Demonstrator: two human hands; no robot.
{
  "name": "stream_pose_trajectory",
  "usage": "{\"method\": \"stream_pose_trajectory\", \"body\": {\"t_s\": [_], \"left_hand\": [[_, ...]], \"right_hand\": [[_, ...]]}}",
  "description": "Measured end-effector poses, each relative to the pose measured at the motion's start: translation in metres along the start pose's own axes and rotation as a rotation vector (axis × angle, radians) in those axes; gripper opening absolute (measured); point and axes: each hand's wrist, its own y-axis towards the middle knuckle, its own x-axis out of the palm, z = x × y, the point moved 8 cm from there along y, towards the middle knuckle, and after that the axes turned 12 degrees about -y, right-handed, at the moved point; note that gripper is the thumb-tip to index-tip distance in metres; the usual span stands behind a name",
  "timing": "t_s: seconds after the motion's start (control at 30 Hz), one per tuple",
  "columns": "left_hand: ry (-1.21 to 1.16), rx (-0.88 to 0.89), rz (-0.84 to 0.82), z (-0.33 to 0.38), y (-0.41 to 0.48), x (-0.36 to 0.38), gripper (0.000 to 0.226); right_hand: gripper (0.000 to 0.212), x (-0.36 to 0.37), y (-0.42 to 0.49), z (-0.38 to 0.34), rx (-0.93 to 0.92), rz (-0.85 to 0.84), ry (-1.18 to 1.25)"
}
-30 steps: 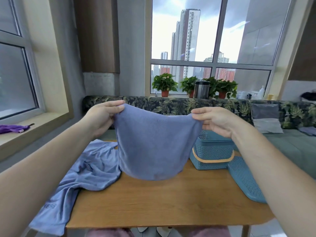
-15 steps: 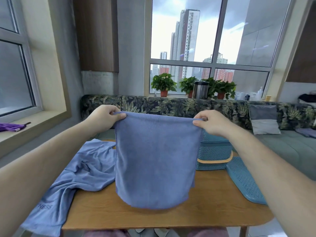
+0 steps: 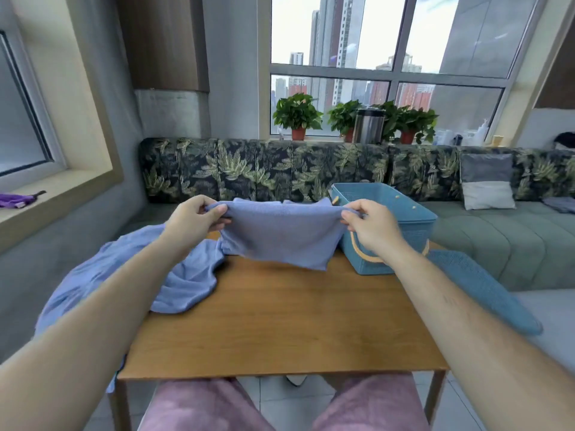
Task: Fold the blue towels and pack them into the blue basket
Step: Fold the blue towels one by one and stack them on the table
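The step in hand looks like laying the held blue towel (image 3: 280, 237) down for its next fold. It should go best with both top corners held level and taut while the cloth is lowered, so that the hanging edge meets the counter (image 3: 280, 321) first and the rest lies flat toward the near side without creases. The bare wood in the middle gives room, provided the cloth lands clear of the second blue towel (image 3: 174, 275), which lies crumpled on the left part of the counter and spills over its left edge. The blue basket (image 3: 404, 241) stands open at the far right of the counter, just right of the held towel, with its lid (image 3: 485, 290) at the counter's right edge, so packing should need only a short reach. The left hand (image 3: 193, 219) pinches the towel's top left corner between thumb and curled fingers (image 3: 217, 209). The right hand (image 3: 370, 227) pinches the top right corner likewise, in front of the basket. Both arms reach forward with the hands level above the counter's far half. Whether the towel's lower edge touches the wood cannot be told.
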Motion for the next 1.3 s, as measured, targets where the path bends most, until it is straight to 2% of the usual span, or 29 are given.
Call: {"method": "stream_pose_trajectory", "body": {"t_s": [0.23,0.3,0.4,0.53,0.63,0.83,0.93,1.0,1.17,1.23,1.3], "left_hand": [[0.139,-0.270,-0.049,-0.152,-0.106,-0.003,0.022],[0.197,-0.302,-0.032,-0.173,-0.127,-0.002,0.028],[0.361,-0.179,-0.014,-0.176,-0.136,0.000,0.021],[0.604,0.040,-0.107,-0.177,-0.133,0.014,0.005],[0.744,0.010,-0.077,-0.183,-0.136,0.017,0.015],[0.913,0.144,-0.071,-0.171,-0.144,0.029,0.019],[0.956,0.164,-0.117,-0.165,-0.135,0.047,0.030],[0.937,0.144,-0.189,-0.168,-0.116,0.069,0.039],[1.012,-0.018,-0.438,-0.217,-0.070,0.114,0.065],[1.060,-0.078,-0.448,-0.233,-0.069,0.113,0.072],[1.072,-0.060,-0.438,-0.233,-0.077,0.111,0.083]], "right_hand": [[0.013,0.092,-0.116,0.106,0.148,-0.166,-0.058],[0.012,0.107,-0.141,0.127,0.189,-0.204,-0.068],[0.012,0.113,-0.160,0.139,0.161,-0.181,-0.088],[0.018,0.113,-0.167,0.134,0.022,-0.079,-0.163],[0.018,0.118,-0.163,0.134,0.006,-0.074,-0.252],[0.016,0.122,-0.165,0.122,-0.009,-0.055,-0.475],[0.018,0.129,-0.150,0.100,-0.106,-0.063,-0.582],[0.031,0.146,-0.128,0.079,-0.189,-0.121,-0.573],[0.064,0.224,-0.092,0.075,-0.184,-0.568,-0.691],[0.067,0.236,-0.100,0.088,-0.140,-0.634,-0.727],[0.068,0.234,-0.111,0.093,-0.119,-0.628,-0.734]]}}
